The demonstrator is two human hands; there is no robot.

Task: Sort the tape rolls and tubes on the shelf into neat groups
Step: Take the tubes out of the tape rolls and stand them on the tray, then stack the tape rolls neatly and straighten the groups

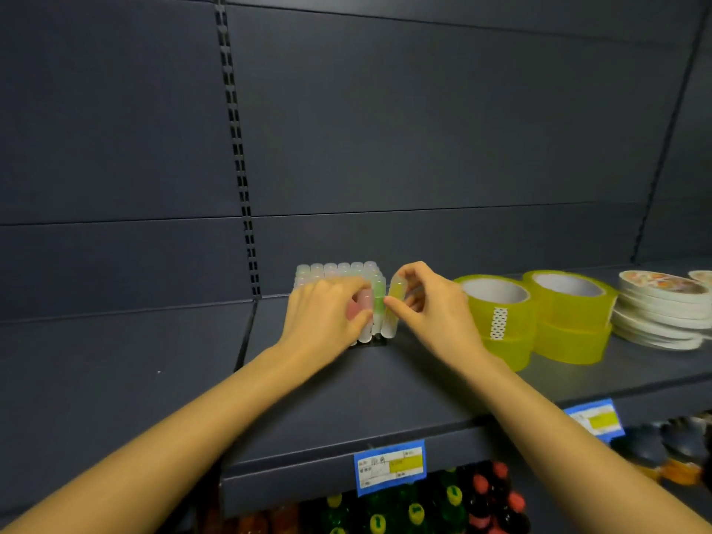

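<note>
Tube (393,308), yellow, stands at frame centre, long axis near vertical, top leaning slightly right, just beside the block of tubes (335,272). Right hand (431,302) pinches it between thumb and fingers; left hand (327,312) grips the block's front. Tape rolls (501,321) sit further right on the shelf (385,379).

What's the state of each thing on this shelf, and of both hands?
Block of translucent pastel plastic tubes: standing upright, packed together, held by left hand.
Yellow translucent plastic tube: upright, beside the block's right edge, pinched by right hand.
Yellow-green clear tape rolls: lying flat, two stacks of two.
Flat white patterned discs: piled, slightly uneven.
</note>
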